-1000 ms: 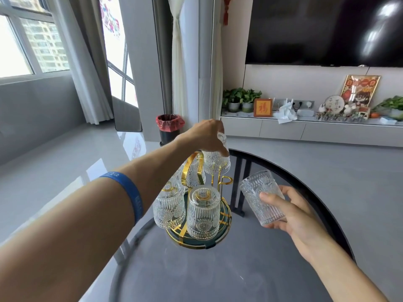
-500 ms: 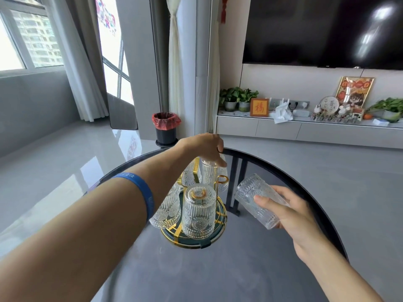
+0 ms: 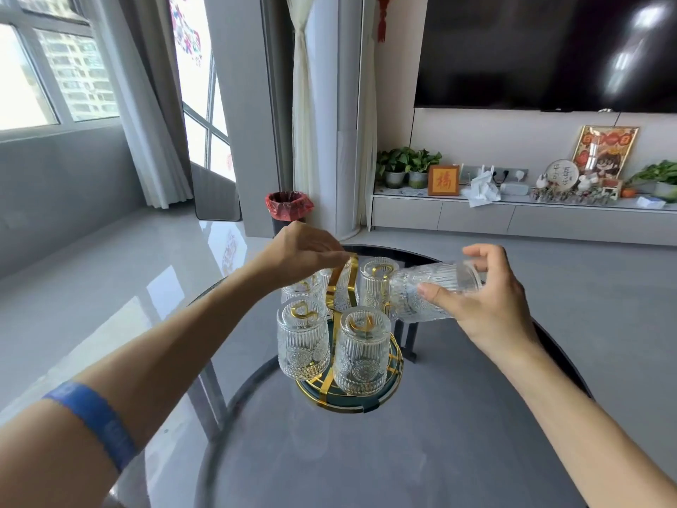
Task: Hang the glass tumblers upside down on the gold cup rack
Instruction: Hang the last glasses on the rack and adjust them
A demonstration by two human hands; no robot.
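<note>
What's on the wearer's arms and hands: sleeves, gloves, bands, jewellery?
Both forearms are bare with no sleeves in view, and both hands are ungloved. The left forearm carries one blue wristband with faint, unreadable markings. The right hand and left hand show no rings or watch.

Bright window (image 3: 44, 67) daylight (left), floor glare, edges bowed

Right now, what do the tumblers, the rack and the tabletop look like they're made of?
Tumblers: clear pressed glass, by the ribbed walls and embossed medallions you can see through. The one in the right hand looks the same.
Rack: probably metal with a shiny gold finish; thin bent strips that reflect light.
Tabletop: smooth grey surface with a dark rim, possibly stone or glass; hard to tell.
</note>
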